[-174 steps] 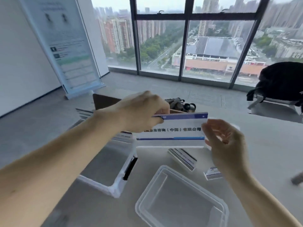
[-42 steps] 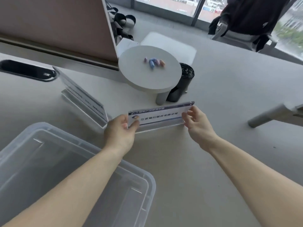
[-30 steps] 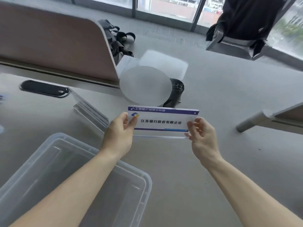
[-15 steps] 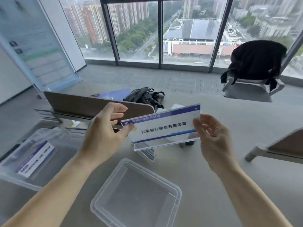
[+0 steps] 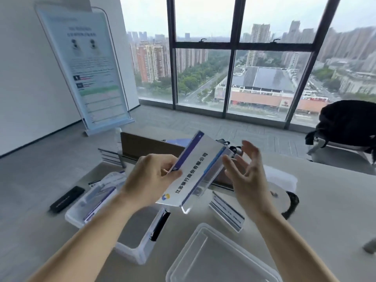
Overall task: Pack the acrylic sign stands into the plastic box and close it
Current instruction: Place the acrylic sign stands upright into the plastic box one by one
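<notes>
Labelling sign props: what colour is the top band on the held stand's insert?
Purple band on a white insert of the acrylic sign stand, left hand holding it; head view.

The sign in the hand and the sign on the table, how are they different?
The held sign stand is up in the air, gripped by the left hand; the sign stand on the table lies untouched. The held one is tilted, its printed face showing; the table one shows mostly its edge. Both are clear acrylic with blue-striped cards.

My plastic box [image 5: 130, 244] stands open-topped, so I can reach in from above. Just right of it, the lid [image 5: 221, 259] and another sign stand [image 5: 226, 213] crowd the table [image 5: 329, 202].
</notes>
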The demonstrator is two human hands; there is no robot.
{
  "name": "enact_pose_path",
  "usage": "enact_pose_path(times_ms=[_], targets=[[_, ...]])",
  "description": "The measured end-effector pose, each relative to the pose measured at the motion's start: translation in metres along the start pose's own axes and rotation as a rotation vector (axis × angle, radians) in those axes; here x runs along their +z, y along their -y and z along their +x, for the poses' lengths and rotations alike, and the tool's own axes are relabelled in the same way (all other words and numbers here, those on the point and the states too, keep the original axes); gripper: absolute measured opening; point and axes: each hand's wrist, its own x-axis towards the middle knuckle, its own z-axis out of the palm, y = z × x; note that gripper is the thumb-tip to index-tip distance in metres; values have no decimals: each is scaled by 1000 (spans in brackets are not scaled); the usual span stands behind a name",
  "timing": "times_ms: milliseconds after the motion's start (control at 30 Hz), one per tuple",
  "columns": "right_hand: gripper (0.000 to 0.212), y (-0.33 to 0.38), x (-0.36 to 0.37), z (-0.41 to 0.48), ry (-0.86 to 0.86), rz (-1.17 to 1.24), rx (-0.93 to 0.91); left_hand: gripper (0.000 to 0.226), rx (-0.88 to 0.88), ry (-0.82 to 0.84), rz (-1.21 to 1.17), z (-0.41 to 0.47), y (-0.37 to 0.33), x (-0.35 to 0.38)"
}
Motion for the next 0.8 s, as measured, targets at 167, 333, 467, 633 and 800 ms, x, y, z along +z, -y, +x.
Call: enact_pose_path(times_ms=[167, 333, 467, 633, 800], targets=[[44, -9, 136, -20, 263, 200, 241, 15, -96, -118, -225, -6, 87, -65], [35, -15, 222, -13, 273, 236, 324, 25, -188, -99, -162, -3, 146, -106], [34, -31, 269, 7, 303, 324, 413, 27, -238, -86, -108, 11, 179, -131], [25, -54, 326, 27, 307, 327, 525, 26, -328, 6, -10, 33, 218, -154], [38, -103, 395, 31, 284, 256, 797, 33, -444, 175, 175, 49, 283, -156]])
